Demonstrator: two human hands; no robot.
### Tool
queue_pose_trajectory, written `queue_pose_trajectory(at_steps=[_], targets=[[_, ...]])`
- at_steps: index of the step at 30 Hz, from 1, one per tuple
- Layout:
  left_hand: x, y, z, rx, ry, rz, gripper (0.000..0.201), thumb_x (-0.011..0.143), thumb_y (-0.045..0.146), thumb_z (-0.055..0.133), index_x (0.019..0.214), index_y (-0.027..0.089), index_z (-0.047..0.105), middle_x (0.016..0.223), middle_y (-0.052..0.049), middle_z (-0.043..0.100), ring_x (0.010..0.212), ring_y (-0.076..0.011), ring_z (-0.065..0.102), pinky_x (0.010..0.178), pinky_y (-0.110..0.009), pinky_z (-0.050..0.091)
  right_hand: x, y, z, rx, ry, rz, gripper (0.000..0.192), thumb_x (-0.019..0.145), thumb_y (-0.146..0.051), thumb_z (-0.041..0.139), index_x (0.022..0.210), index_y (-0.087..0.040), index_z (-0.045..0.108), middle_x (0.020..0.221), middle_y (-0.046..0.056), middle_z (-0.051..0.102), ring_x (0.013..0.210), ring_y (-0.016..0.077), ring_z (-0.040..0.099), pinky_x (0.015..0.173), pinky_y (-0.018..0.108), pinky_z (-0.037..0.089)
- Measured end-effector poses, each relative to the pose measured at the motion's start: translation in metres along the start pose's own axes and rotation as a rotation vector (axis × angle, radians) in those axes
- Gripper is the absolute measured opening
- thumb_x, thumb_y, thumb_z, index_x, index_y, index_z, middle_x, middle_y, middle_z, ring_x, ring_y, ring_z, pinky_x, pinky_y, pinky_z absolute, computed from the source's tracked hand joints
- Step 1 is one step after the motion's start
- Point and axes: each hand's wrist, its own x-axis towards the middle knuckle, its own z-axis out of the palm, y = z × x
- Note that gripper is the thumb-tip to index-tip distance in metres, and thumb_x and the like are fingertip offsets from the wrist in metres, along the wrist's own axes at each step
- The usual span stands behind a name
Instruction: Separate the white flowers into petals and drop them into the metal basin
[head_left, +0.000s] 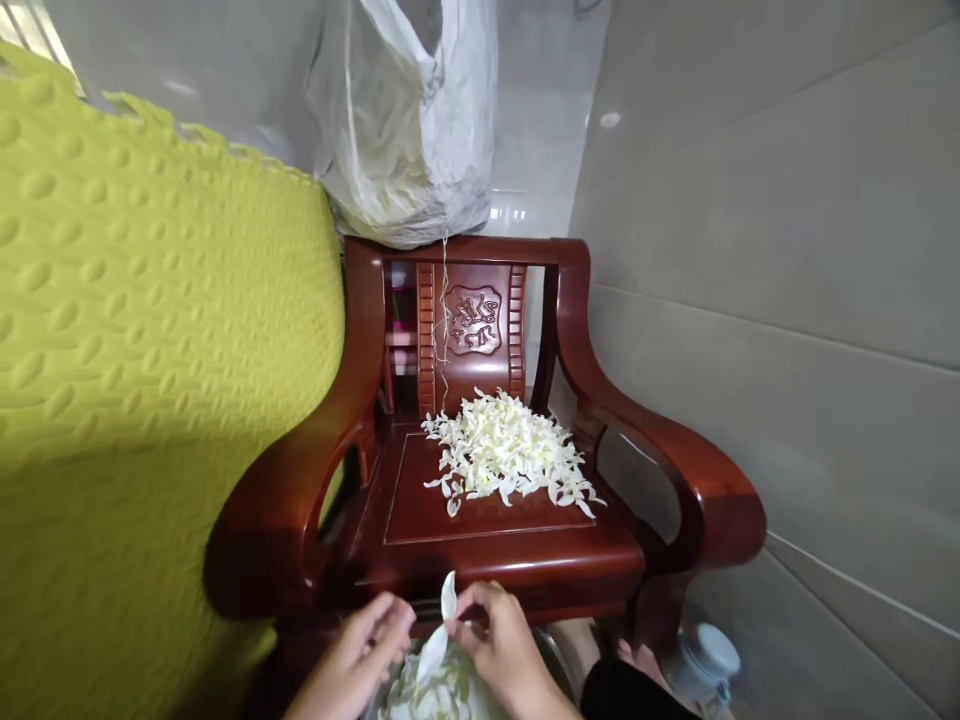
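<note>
My right hand [501, 645] pinches a white flower [448, 598] between thumb and fingertips, its long petals pointing up and down. Just to the left, my left hand [366, 648] has its fingers curled with the tips close together, apart from that flower; anything between them is too small to make out. Beneath both hands sits a metal-looking bowl [559, 668], partly hidden by my right hand and cut off by the lower edge. White flowers [442, 695] fill it. On the chair seat ahead lies a loose pile of white flowers [510, 445].
The dark red wooden chair [465, 570] has broad curved arms on both sides. A large white plastic bag [420, 130] rests at its backrest top, thin strings hanging down. A yellow textured mat [165, 300] stands left; a pale lidded container [705, 660] is low right, beside a tiled wall.
</note>
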Motion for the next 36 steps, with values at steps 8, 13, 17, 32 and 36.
queue_pose_trajectory(at_steps=[8,13,17,32,36], targets=[[0.004,-0.016,0.042,0.004,-0.142,0.064,0.053,0.084,0.063,0.041,0.074,0.014,0.06,0.061,-0.001,0.057,0.058,-0.0155,0.054,0.058,-0.026,0.042,-0.001,0.002,-0.002,0.316,-0.083,0.111,0.012,0.069,-0.021,0.066,0.071,-0.019,0.054,0.067,-0.002,0.058,0.067,0.0154,0.056,0.066,0.027,0.043],[-0.008,-0.032,0.043,0.018,-0.316,0.001,0.053,0.08,0.062,0.049,0.068,0.013,0.065,0.059,-0.003,0.063,0.058,-0.017,0.058,0.059,-0.027,0.044,-0.027,0.017,-0.016,0.55,-0.318,0.261,0.028,0.059,-0.032,0.079,0.068,-0.016,0.059,0.062,-0.001,0.059,0.058,0.0138,0.056,0.059,0.027,0.043],[-0.016,-0.049,0.041,0.053,-0.263,-0.034,0.049,0.076,0.061,0.056,0.061,0.015,0.058,0.056,-0.001,0.058,0.058,-0.016,0.056,0.059,-0.026,0.042,-0.055,0.035,-0.007,0.692,-0.259,0.392,0.02,0.064,-0.03,0.077,0.072,-0.017,0.064,0.063,-0.002,0.058,0.058,0.0123,0.053,0.06,0.026,0.04],[-0.056,-0.068,0.09,0.008,-0.11,-0.096,0.036,0.088,0.045,0.046,0.07,0.016,0.057,0.066,-0.001,0.057,0.069,-0.0155,0.055,0.069,-0.025,0.042,-0.086,0.056,-0.031,0.22,-0.232,0.235,0.014,0.075,-0.025,0.063,0.086,-0.02,0.055,0.081,0.004,0.061,0.067,0.0157,0.057,0.061,0.027,0.045],[-0.069,-0.082,0.108,0.084,-0.185,-0.066,0.035,0.091,0.039,0.039,0.072,0.016,0.057,0.066,-0.002,0.059,0.067,-0.0156,0.057,0.066,-0.025,0.043,-0.103,0.065,-0.04,-0.05,-0.275,0.183,0.007,0.077,-0.013,0.055,0.075,-0.019,0.059,0.073,0.002,0.062,0.068,0.0158,0.058,0.065,0.027,0.044]])
